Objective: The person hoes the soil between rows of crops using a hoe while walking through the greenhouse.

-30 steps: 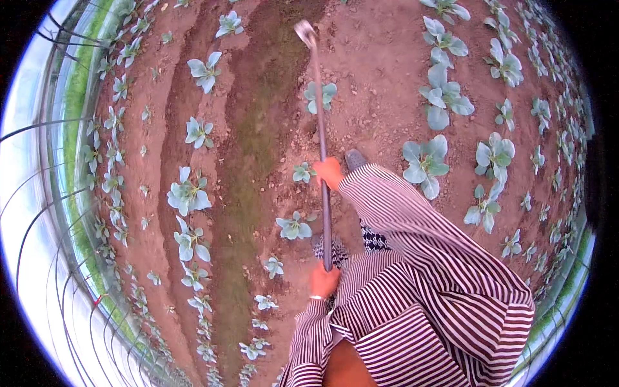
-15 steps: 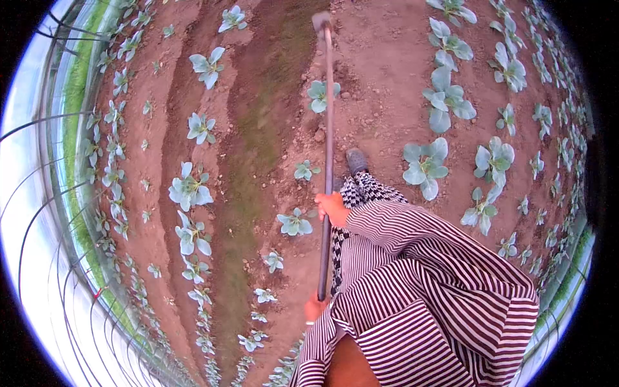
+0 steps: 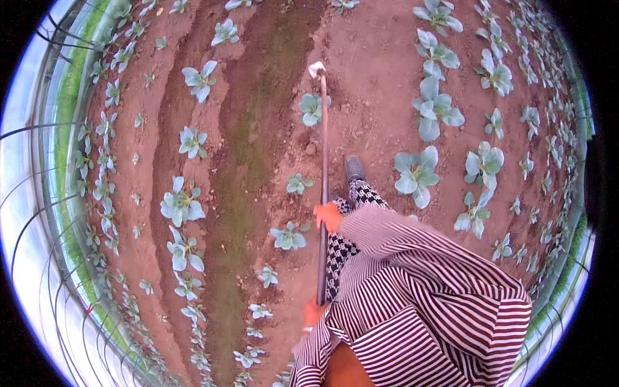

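While the right hand [image 3: 329,217] is closed around the shaft [image 3: 324,258] of a long hoe [image 3: 324,151], the left hand [image 3: 313,313] is wrapped about its near end, close to the body; the separate fingers of the left hand cannot be made out. The hoe points away from the person, its shaft running nearly straight up the view; its pale blade [image 3: 316,68] lies at the far end, over brown soil [image 3: 371,58]; whether the blade touches the ground cannot be told.

Just left of the shaft, near the blade, is a leafy plant [image 3: 310,111]; a smaller seedling [image 3: 298,184] grows nearer the right hand, and a broader-leaved specimen [image 3: 288,237] stands left of that hand. A mossy green strip [image 3: 246,145] runs left of these; beyond it is the left-hand row [image 3: 182,205]; a row of larger plants [image 3: 436,111] stands well to the right of the hoe.

The person wears a striped shirt [image 3: 412,342] and black-and-white patterned trousers [image 3: 369,192]; one grey shoe [image 3: 354,168] is on the soil right of the shaft; a pale band [image 3: 307,329] circles the left wrist.
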The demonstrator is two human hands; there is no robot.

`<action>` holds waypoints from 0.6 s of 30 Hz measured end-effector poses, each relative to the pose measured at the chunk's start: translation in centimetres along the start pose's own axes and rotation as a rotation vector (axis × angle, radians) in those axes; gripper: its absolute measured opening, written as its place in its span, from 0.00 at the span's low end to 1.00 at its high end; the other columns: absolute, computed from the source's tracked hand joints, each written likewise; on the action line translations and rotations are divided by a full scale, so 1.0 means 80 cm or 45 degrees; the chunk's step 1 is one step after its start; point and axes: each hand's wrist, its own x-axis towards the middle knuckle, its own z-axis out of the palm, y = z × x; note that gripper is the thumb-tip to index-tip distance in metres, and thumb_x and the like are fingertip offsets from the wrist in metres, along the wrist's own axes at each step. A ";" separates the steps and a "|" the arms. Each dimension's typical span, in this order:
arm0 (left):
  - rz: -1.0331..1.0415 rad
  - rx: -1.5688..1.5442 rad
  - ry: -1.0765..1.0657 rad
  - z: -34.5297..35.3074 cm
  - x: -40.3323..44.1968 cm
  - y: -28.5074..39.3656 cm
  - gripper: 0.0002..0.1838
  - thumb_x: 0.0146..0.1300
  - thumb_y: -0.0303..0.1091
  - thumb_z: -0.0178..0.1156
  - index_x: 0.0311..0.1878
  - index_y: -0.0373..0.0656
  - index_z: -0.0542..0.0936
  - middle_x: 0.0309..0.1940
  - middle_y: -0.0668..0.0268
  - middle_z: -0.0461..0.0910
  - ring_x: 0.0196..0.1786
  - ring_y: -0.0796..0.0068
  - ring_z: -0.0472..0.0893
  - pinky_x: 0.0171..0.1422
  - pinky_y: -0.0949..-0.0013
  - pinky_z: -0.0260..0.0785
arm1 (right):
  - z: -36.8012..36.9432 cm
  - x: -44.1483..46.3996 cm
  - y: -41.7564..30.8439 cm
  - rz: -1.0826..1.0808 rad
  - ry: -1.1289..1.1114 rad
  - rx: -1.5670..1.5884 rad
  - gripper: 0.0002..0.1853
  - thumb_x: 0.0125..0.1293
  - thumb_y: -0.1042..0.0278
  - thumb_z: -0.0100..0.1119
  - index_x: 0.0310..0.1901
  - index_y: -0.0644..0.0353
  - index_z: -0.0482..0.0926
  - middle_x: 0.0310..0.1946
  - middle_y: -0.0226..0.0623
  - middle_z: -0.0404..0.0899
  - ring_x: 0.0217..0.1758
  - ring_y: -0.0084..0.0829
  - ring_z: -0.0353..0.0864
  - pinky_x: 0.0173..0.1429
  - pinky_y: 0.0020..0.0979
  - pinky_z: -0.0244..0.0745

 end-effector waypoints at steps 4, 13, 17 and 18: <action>0.033 -0.144 0.193 -0.008 -0.038 -0.002 0.21 0.49 0.48 0.61 0.38 0.40 0.77 0.26 0.52 0.77 0.30 0.54 0.78 0.33 0.61 0.68 | 0.029 -0.064 -0.036 0.185 0.023 0.391 0.10 0.51 0.71 0.56 0.17 0.62 0.68 0.07 0.34 0.64 0.06 0.29 0.64 0.09 0.34 0.59; 0.312 0.040 0.543 -0.017 0.138 0.190 0.11 0.43 0.34 0.56 0.29 0.39 0.71 0.18 0.51 0.72 0.23 0.52 0.74 0.29 0.59 0.66 | 0.000 -0.004 -0.359 -0.395 -0.234 0.362 0.09 0.50 0.72 0.55 0.21 0.61 0.64 0.10 0.33 0.65 0.08 0.26 0.65 0.10 0.31 0.61; 0.305 -0.194 0.472 -0.005 0.223 0.371 0.10 0.43 0.32 0.56 0.28 0.38 0.71 0.18 0.56 0.72 0.23 0.63 0.74 0.30 0.63 0.66 | -0.060 0.032 -0.557 -0.540 -0.037 0.173 0.11 0.50 0.70 0.54 0.17 0.62 0.65 0.08 0.34 0.65 0.09 0.27 0.67 0.10 0.30 0.63; 0.297 -0.334 0.394 0.009 0.250 0.402 0.10 0.43 0.32 0.56 0.28 0.37 0.71 0.19 0.56 0.73 0.24 0.63 0.75 0.31 0.62 0.66 | -0.080 0.046 -0.604 -0.578 0.008 0.055 0.11 0.50 0.70 0.54 0.17 0.63 0.66 0.08 0.34 0.66 0.09 0.27 0.67 0.11 0.30 0.63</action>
